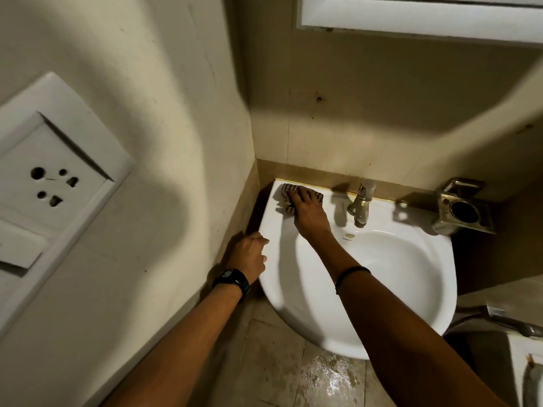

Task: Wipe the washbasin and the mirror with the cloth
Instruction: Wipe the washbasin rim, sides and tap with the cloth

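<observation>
While its fingers lay spread and flat, the right hand [305, 211] pressed a brown striped cloth [285, 191] onto the back left corner of the washbasin [282, 268], close against the wall ledge. The cloth looked woven and crumpled, showing past the fingertips. A thin black band [351, 274] circled that wrist. The left hand [249, 254] gripped the basin's left edge with its fingers curled over the rim, and a black watch [232, 282] sat on its wrist.

The basin was smooth, glossy white ceramic with a rounded front and an oval bowl. Only a narrow dark gap parted its left edge from the side wall. A dull metal tap [360, 207] stood mid-back edge, right of the cloth and apart from it. A boxy metal holder [461, 207] hung beyond the back right corner. Above, only the mirror's [411, 19] lower white frame showed. Wet floor tiles [332, 374] glistened below the front edge.
</observation>
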